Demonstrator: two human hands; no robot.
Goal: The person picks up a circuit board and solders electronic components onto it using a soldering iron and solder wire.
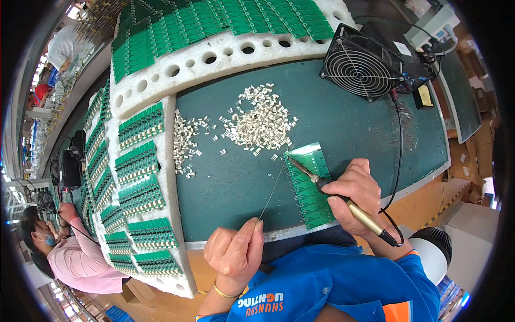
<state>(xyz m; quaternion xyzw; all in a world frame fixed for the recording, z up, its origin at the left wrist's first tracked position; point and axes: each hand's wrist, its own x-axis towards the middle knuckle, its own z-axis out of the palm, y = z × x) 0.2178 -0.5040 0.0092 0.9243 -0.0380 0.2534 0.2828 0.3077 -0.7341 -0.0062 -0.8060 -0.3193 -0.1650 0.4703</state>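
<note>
In my right hand (pixel 355 194) is a soldering iron (pixel 360 213) with a gold handle, held like a pen. Its tip reaches the upper left corner of a green circuit board panel (pixel 312 203) that lies at the table's near edge. Between thumb and fingers of my left hand (pixel 234 251) I pinch a thin solder wire (pixel 271 192), which runs up toward that same corner. Small pins stick out along the panel's left side. Beyond it lies a loose pile of small white pin connectors (pixel 263 122).
White foam blocks hold finished-looking board panels (pixel 140 167) on the left and bare green panels (pixel 214 21) at the back. A black fan (pixel 360 67) stands back right, with the iron's black cord (pixel 400 155) hanging nearby. A person in pink (pixel 80 257) sits at far left.
</note>
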